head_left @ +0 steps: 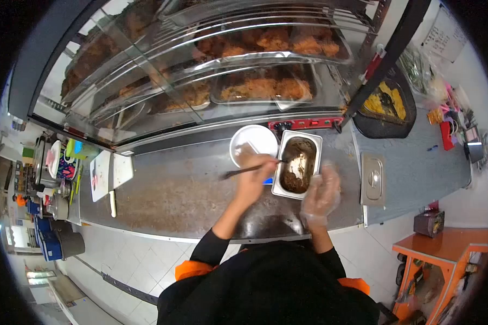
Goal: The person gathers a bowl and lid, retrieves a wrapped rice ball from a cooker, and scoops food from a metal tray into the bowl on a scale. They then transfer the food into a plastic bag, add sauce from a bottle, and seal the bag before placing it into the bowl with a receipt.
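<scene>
A rectangular steel container (300, 162) with dark brown contents inside stands on the metal counter (168, 184). My left hand (252, 176) is bare and closed around a dark-handled utensil (237, 172), whose far end reaches the container's left side. My right hand (322, 197) wears a clear plastic glove and lies against the container's right edge; it is blurred, so its grip is unclear. Behind my left hand is a round white bowl (254, 142). A small blue item (268, 181) shows between my left hand and the container.
A glass warming cabinet (200, 108) with trays of fried food rises behind the counter. At the left lie a white cutting board (109, 172) and a white-handled knife (113, 204). A steel lid (373, 180) and a black tray (387, 108) of yellow food are right.
</scene>
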`<move>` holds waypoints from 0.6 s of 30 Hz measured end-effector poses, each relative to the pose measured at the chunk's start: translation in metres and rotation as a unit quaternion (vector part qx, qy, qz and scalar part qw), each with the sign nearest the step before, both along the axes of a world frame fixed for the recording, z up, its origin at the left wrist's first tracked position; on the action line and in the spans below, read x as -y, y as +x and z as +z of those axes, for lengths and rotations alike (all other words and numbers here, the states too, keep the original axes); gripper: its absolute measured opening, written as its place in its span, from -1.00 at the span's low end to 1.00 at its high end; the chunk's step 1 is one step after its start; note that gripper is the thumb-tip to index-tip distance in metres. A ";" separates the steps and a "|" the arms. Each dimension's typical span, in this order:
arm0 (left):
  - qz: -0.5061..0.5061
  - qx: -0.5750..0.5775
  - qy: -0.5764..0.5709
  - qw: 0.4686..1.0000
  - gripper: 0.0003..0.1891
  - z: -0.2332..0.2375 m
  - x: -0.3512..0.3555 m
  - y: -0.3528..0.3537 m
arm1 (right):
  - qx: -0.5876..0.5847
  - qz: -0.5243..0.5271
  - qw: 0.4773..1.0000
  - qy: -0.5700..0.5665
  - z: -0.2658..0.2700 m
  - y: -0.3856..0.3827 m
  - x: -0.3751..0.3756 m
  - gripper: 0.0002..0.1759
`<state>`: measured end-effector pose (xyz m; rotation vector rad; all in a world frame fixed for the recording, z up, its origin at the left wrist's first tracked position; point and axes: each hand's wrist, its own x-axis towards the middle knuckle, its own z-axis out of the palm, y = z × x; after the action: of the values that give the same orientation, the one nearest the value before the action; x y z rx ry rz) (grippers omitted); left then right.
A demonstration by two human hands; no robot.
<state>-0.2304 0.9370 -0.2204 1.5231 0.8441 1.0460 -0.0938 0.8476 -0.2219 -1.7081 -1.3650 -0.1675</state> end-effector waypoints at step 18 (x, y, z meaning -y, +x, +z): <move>0.047 0.090 -0.195 0.975 -0.78 -0.041 0.037 0.025 | -0.270 -0.048 0.961 -0.035 -0.070 -0.008 0.017 -0.70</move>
<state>-0.2057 0.9000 -0.2614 1.0509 0.9372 0.9999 -0.1020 0.8308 -0.2919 -1.7124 -0.8909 0.2806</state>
